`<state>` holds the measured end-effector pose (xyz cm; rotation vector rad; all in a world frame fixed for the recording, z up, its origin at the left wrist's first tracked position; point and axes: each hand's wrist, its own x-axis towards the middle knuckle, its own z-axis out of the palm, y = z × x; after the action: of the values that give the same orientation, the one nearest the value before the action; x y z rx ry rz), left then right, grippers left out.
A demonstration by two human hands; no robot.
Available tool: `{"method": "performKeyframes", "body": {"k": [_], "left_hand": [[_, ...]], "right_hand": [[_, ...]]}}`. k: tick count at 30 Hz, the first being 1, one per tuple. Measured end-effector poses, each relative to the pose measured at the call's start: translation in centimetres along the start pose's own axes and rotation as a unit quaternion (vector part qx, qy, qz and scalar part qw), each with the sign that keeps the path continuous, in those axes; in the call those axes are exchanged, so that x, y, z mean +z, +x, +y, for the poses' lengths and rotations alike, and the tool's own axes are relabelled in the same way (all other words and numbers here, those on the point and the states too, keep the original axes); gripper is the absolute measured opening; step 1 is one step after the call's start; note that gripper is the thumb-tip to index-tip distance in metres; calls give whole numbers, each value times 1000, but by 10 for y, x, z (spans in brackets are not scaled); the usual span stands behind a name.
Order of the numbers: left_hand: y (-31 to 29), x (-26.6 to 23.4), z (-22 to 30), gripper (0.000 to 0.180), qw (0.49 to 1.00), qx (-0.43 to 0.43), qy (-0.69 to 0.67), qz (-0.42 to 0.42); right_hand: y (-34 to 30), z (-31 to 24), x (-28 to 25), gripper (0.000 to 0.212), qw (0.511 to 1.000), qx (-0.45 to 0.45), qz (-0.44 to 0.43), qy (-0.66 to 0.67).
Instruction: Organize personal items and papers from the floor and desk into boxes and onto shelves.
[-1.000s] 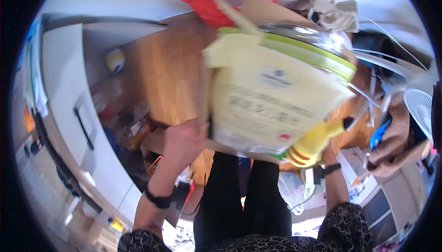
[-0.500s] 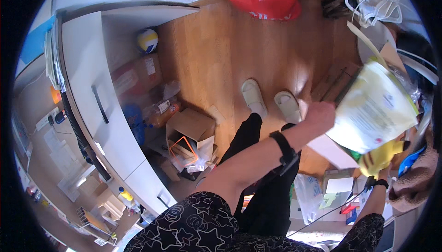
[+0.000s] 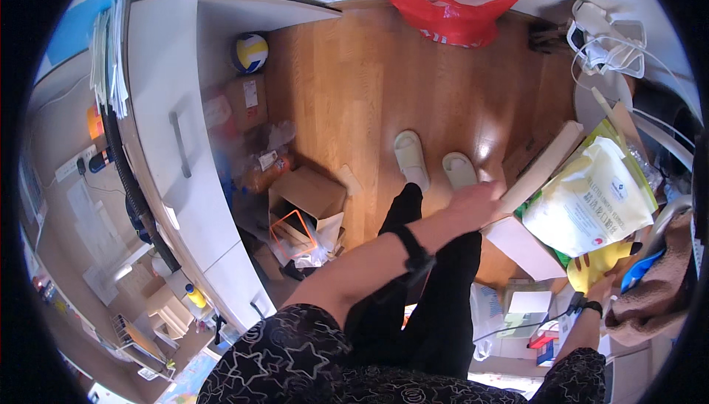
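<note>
A cardboard box stands at the right, with one long flap (image 3: 543, 164) raised and another pale flap (image 3: 521, 245) folded outward. My left hand (image 3: 476, 204) is closed at the lower end of the raised flap; its fingertips are partly hidden. Within the box opening lies a white and green plastic pouch (image 3: 591, 201), tilted, printed side up. Just below the pouch is a yellow plush toy (image 3: 591, 265) with brown stripes and a dark tip. Fingers of my right hand (image 3: 602, 289) are closed on the toy's near side.
A brown fleecy cloth (image 3: 653, 286) lies right of my right hand. White cabinets (image 3: 166, 123) run along the left, near an open cardboard box (image 3: 310, 193) and a ball (image 3: 251, 53). A red bag (image 3: 461, 9) stands at the far wall. My slippered feet are on the wooden floor (image 3: 347, 86).
My left hand has let go of the pouch's edge and moved left onto the box flap. The pouch has settled lower into the box. My right hand stays at the plush toy.
</note>
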<state>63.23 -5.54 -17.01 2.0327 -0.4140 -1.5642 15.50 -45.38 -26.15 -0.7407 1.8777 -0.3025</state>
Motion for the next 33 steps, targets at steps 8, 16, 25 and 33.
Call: {"method": "performKeyframes", "body": {"k": [8,16,25,33], "left_hand": [[-101,-33,-137,39,966,-183,-11,181],[-204,19,-284,40,906,-302,-164,246],[-262,60,-394,46,842,-400,-184,313],[-277,83,-501,89,766,-503,-149,371]], "right_hand": [[-154,28,87,47,671,-400,166,-602],[-273,41,172,41,744,-434,-147,-487],[-379,107,294,26,605,-294,-479,-565],[-478,260,409,22,393,-401,-591,-579]]}}
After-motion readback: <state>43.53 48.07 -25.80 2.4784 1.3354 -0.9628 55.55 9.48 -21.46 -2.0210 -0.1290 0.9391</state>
